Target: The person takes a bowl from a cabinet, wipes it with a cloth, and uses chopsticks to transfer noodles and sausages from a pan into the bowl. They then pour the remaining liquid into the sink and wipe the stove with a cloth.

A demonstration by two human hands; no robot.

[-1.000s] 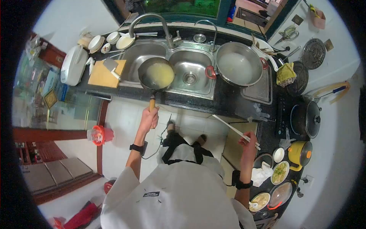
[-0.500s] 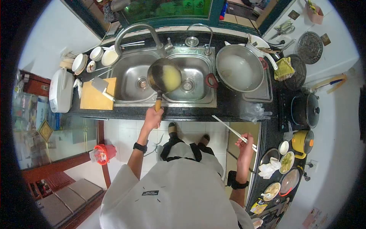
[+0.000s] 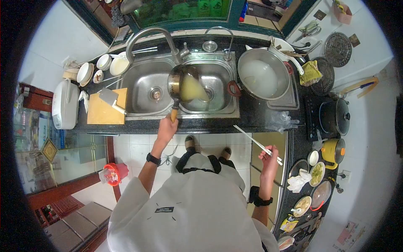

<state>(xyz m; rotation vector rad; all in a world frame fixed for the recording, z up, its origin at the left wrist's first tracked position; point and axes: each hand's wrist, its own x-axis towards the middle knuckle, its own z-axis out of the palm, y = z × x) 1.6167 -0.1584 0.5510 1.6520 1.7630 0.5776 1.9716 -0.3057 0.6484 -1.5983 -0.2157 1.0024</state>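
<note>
Holds a small pan over the right basin of the sink at twelve o'clock, tipped steeply toward three. Pours yellowish liquid off the lowered rim toward the drain (half a second back only partly tilted, a second back near level and further left, over the divider). Looks like a pan emptying fast, with most of the liquid already at the lip.

Grips the wooden handle with the left hand, fingers closed round its end, arm stretched toward twelve. Keeps the right hand back at four o'clock, closed on a pair of long chopsticks pointing up-left, clear of the worktop, much as before.

Leaves a large steel pot of cloudy water just right of the sink at one o'clock. Leaves a cutting board with a cleaver at ten and a white rice cooker beyond at nine. Shows a black lidded pot and a yellow pot at three, with dishes of food below them.
</note>
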